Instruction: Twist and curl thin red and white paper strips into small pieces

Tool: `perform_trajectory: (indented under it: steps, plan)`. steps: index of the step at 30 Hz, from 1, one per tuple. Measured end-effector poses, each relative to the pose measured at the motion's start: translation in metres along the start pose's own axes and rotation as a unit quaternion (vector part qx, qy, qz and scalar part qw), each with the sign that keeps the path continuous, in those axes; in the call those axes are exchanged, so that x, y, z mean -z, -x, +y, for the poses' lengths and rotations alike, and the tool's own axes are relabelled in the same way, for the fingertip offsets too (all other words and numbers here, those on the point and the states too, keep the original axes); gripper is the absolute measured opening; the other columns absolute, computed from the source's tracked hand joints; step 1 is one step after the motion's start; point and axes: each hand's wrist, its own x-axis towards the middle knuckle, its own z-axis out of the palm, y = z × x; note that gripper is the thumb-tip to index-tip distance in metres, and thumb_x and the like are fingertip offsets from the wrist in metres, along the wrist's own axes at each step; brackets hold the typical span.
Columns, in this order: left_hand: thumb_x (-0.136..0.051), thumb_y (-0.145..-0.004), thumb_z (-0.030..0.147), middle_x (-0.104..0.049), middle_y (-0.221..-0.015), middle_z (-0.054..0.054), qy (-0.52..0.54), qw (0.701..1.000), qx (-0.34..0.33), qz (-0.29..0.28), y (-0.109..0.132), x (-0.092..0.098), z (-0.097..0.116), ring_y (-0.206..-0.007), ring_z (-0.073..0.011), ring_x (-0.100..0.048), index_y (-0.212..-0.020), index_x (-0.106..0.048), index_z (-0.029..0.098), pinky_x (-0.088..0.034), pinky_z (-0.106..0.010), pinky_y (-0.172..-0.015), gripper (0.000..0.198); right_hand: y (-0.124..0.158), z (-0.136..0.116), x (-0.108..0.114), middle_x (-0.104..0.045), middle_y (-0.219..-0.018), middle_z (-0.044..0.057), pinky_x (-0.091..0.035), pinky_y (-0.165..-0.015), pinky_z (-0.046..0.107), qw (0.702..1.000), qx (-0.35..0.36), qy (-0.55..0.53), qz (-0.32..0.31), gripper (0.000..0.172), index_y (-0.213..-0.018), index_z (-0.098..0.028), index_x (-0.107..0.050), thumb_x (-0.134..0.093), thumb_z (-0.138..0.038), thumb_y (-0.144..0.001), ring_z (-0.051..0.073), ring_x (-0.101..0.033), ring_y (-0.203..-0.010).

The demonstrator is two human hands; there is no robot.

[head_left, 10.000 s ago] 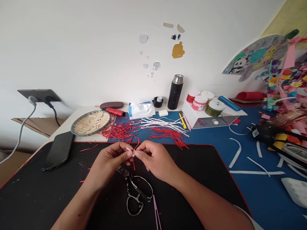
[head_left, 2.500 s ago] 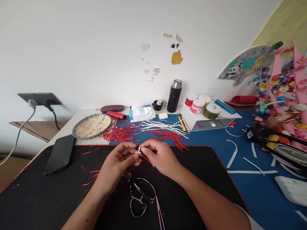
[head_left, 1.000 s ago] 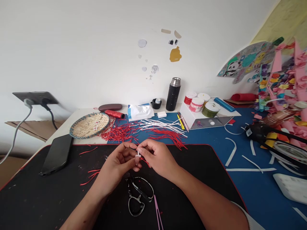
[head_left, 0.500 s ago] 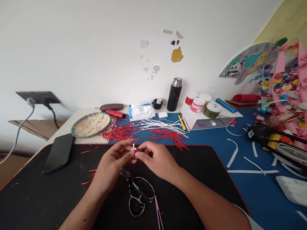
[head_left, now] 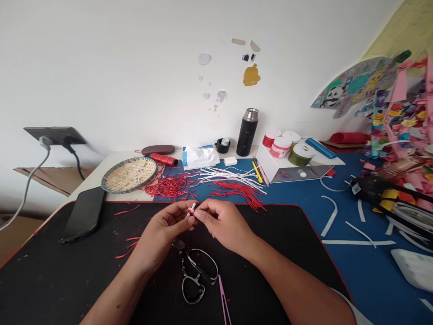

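Note:
Both my hands meet over a black desk mat [head_left: 67, 253], their fingertips pinching a tiny knotted piece of white and red cord [head_left: 192, 210]. My left hand [head_left: 164, 230] holds it from the left side, and my right hand [head_left: 223, 225] presses in from the right. Below my hands, black-handled scissors [head_left: 195, 271] lie shut on the mat, not touching either hand. A slim pink plastic tool [head_left: 222, 293] lies just to their right. My fingers hide most of the knot.
Loose red cords [head_left: 171, 187] and white strips [head_left: 230, 177] lie beyond the mat on a blue surface. A woven bamboo tray [head_left: 128, 175], a red thread spool [head_left: 164, 159], a phone [head_left: 84, 214] and a black thermos [head_left: 246, 138] stand near them. Several paper strips lie right.
My hands have closed in on the small piece, and more of its red cord shows than half a second ago. The scissors and the other items have stayed put.

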Motion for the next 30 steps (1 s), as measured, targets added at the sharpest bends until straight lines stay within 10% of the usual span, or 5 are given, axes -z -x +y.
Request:
perform_trajectory:
  steps: [30]
  plan:
    - [-0.098,-0.068,0.038,-0.082,-0.093,-0.010,0.036,0.999,0.039,-0.008,0.0009,0.0012,0.0030,-0.074,-0.0165,-0.071,-0.103,-0.087,0.017,-0.059,-0.024,-0.070,0.042,0.0012,-0.0019,-0.0010,-0.077,-0.085,-0.001,-0.046,-0.072,0.026,0.998,0.050,0.041,0.003,0.017,-0.088,-0.021,-0.071,-0.062,-0.024,-0.102,0.015,-0.067,-0.077]
